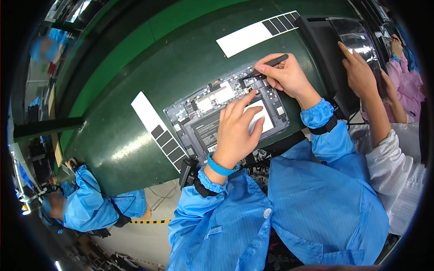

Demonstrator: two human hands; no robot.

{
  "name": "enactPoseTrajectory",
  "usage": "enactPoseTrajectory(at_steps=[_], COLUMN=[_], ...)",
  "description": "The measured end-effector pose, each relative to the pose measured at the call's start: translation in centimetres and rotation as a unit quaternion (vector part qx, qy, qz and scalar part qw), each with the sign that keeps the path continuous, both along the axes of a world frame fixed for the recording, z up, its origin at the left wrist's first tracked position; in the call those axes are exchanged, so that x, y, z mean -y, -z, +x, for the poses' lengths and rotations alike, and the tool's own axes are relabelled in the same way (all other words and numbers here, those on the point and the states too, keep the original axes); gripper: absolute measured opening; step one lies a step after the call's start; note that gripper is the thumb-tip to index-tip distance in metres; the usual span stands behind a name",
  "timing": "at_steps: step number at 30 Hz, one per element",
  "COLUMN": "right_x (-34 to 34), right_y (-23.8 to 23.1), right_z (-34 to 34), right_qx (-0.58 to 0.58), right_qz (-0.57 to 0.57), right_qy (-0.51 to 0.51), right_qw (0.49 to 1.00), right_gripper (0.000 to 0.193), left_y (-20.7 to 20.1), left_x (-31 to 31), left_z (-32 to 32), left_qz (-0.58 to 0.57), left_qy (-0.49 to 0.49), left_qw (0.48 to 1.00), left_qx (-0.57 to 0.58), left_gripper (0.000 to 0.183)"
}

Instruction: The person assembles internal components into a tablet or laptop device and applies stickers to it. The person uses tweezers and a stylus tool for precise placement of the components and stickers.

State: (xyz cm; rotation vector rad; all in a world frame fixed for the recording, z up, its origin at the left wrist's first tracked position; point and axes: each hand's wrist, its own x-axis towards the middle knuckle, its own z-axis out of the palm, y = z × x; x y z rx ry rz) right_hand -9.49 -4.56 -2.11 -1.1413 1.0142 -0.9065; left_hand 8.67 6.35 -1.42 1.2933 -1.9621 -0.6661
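Observation:
An opened laptop base (184,132) lies on the green table in front of me, its circuit board, battery (205,130) and white panels exposed. My right hand (289,77) pinches black tweezers (280,59), whose tip points down at the upper right part of the circuit board (221,91). My left hand (239,131) rests over the middle of the laptop base with its fingers stretched out. Its fingertips are at the board near a small yellow spot, and the palm covers part of the battery. Whether the tweezers grip a small part is too small to tell.
White backing sheets with black pads lie left of the laptop (147,113) and beyond it (239,41). At right, a co-worker's hand (361,79) touches a dark panel with clear film (355,34). Another person in blue (90,203) sits at the table's left end.

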Motion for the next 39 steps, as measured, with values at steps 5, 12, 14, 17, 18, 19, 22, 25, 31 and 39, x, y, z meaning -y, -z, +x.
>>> enactPoseTrajectory(at_steps=[5,12,14,17,18,19,22,25,31,39], right_x=[-0.5,-0.2,0.3,0.5,0.4,0.3,0.0,-0.1,-0.2,-0.7], right_y=[-0.1,-0.8,-0.5,-0.3,-0.1,0.0,0.0,-0.2,-0.1,-0.1], right_z=[0.1,0.5,0.4,0.4,0.3,0.1,0.1,0.3,0.3,1.1], right_qx=[-0.020,-0.017,-0.014,-0.012,-0.009,-0.007,-0.012,-0.005,0.016,0.072], right_qz=[0.008,0.000,0.004,0.002,-0.001,-0.002,0.003,0.009,-0.013,-0.080], right_qy=[-0.003,-0.004,-0.004,-0.006,-0.006,-0.004,0.000,-0.018,0.008,0.033], right_qw=[1.000,1.000,1.000,1.000,1.000,1.000,1.000,1.000,1.000,0.994], right_gripper=[0.018,0.019,0.019,0.019,0.019,0.019,0.020,0.021,0.024,0.028], left_y=[0.3,0.1,-0.1,-0.1,-0.1,-0.1,-0.1,-0.3,-0.3,-0.7], left_x=[-0.6,-0.3,0.0,0.0,0.0,-0.1,-0.4,-0.5,-0.4,0.0], left_z=[0.0,0.3,-0.1,-0.7,-1.0,-1.2,-1.5,-1.9,-2.4,-1.6], left_qz=[-0.003,-0.002,-0.024,-0.037,-0.025,-0.026,-0.028,-0.028,-0.030,-0.019], left_qy=[-0.002,0.007,-0.015,-0.028,-0.016,-0.015,-0.018,-0.023,-0.029,-0.040], left_qw=[1.000,1.000,0.998,0.989,0.984,0.984,0.980,0.977,0.976,0.976], left_qx=[-0.002,0.021,0.064,0.138,0.174,0.176,0.194,0.212,0.213,0.214], left_gripper=[0.021,0.028,0.036,0.052,0.059,0.059,0.063,0.066,0.069,0.075])
